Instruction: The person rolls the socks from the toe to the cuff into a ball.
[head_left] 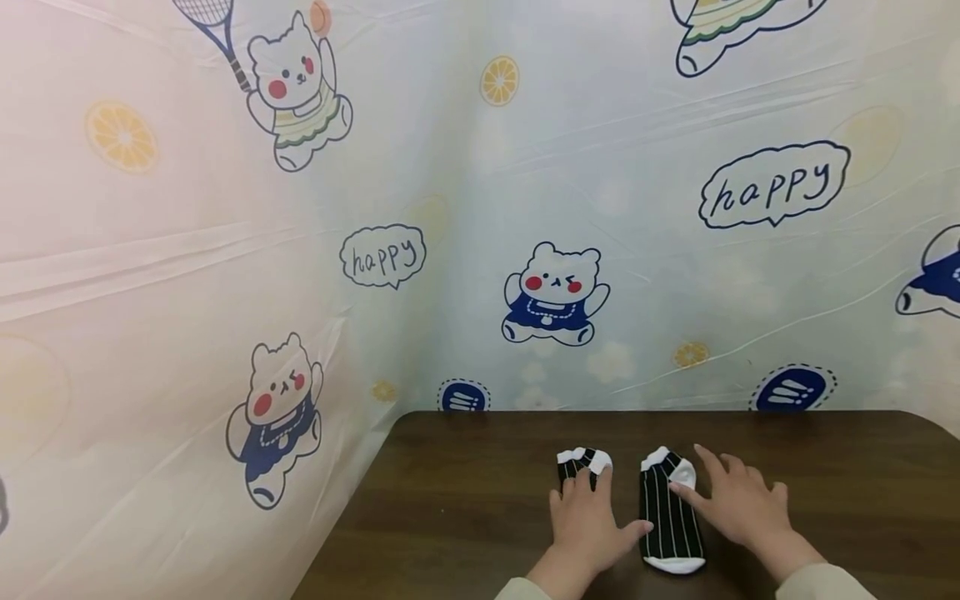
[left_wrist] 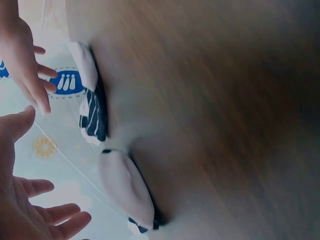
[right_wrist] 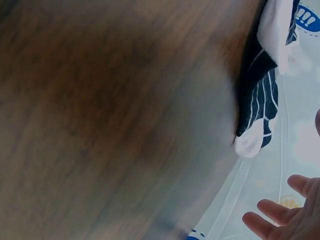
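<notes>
Two black socks with thin white stripes and white toes and heels lie on a dark wooden table. The right sock (head_left: 672, 521) is flat and lengthwise between the hands. My left hand (head_left: 587, 518), fingers spread, hovers over the left sock (head_left: 576, 463) and hides its nearer part. Beside the right sock is my right hand (head_left: 742, 504), its thumb overlapping the white heel in the head view. In the left wrist view, the left hand (left_wrist: 30, 200) and right hand (left_wrist: 22, 62) both appear apart from the socks. The right wrist view shows the right hand's loose fingers (right_wrist: 277, 215).
The dark brown table (head_left: 465, 500) has rounded far corners. Behind it and along the left side hangs a pale curtain (head_left: 450, 183) printed with bears, orange slices and the word "happy".
</notes>
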